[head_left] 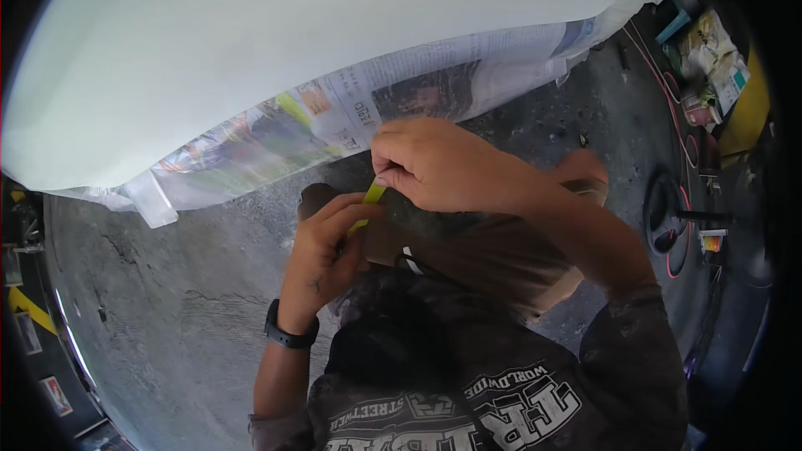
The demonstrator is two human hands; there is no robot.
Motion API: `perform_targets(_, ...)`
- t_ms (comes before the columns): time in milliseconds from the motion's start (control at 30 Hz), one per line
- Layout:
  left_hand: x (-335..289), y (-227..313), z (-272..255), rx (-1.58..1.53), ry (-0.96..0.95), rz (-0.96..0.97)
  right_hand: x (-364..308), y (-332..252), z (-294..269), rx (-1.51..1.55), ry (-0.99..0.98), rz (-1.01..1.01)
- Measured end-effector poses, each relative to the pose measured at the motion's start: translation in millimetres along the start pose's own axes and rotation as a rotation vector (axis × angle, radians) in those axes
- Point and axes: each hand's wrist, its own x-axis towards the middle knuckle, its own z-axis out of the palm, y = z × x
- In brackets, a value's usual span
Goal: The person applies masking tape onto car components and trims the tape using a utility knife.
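A short strip of bright yellow tape stretches between my two hands, in front of my body. My right hand pinches its upper end between thumb and forefinger. Lower down, my left hand has its fingers closed round the other end, so part of the strip is hidden. Just beyond my hands, newspaper under clear plastic film hangs along the lower edge of a large, smooth, pale panel. Near the left end of that edge, a whitish flap sticks out downward.
Grey, stained concrete floor lies around me. On the right, a red hose runs past a black round-based stand. Crumpled packaging is piled by a yellow-marked edge. Small items line the far left.
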Motion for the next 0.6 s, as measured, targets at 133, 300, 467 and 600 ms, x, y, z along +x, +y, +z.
perform_targets(133, -32, -45, 10, -0.329, -0.072, -0.337, -26, 81, 72, 0.26, -0.183, 0.579)
perform_targets(300, -82, -72, 3, -0.766, 0.245, -0.573, -136, 223, 198, -0.291, -0.528, 0.527)
perform_targets(467, -93, -57, -4, -0.651, 0.459, -0.668, -224, 232, 288, -0.322, -0.744, 0.46)
perform_targets(600, -117, -46, -7, -0.588, 0.6, -0.731, -242, 210, 343, -0.233, -0.761, 0.34)
